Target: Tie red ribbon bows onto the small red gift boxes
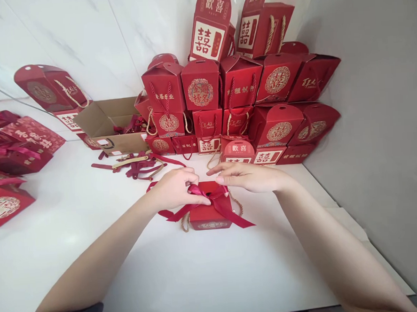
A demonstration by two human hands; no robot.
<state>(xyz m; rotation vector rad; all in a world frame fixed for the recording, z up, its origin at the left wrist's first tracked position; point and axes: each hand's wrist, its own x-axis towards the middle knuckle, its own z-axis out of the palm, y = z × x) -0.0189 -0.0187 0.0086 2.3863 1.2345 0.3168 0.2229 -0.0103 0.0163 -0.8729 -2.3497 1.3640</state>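
Note:
A small red gift box (209,218) with twisted gold rope handles stands on the white table in front of me. Across its top lies a dark red satin ribbon (226,210), looped at the middle, with two tails hanging over the near side. My left hand (173,188) comes in from the left and pinches the ribbon's left loop between thumb and fingers. On the other side, my right hand (248,176) hovers over the box's right edge, its fingers stretched out and apart. One lower fingertip is close to the ribbon's right part; whether it touches cannot be made out.
Stacked red gift boxes (200,88) stand against the back wall. An open cardboard carton (123,143) holds more ribbons, beside a loose pile of ribbon strips (140,166). Several ribboned red boxes (6,206) crowd the left edge. A grey wall (377,94) rises at right.

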